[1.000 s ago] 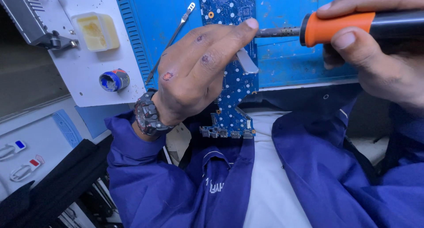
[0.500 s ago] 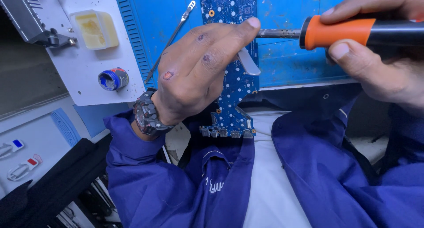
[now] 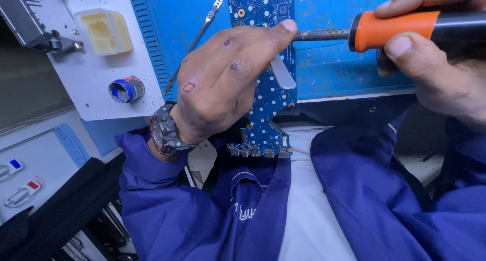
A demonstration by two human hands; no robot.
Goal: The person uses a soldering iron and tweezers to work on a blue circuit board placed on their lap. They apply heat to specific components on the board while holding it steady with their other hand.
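Soldering iron tip (behind left hand)
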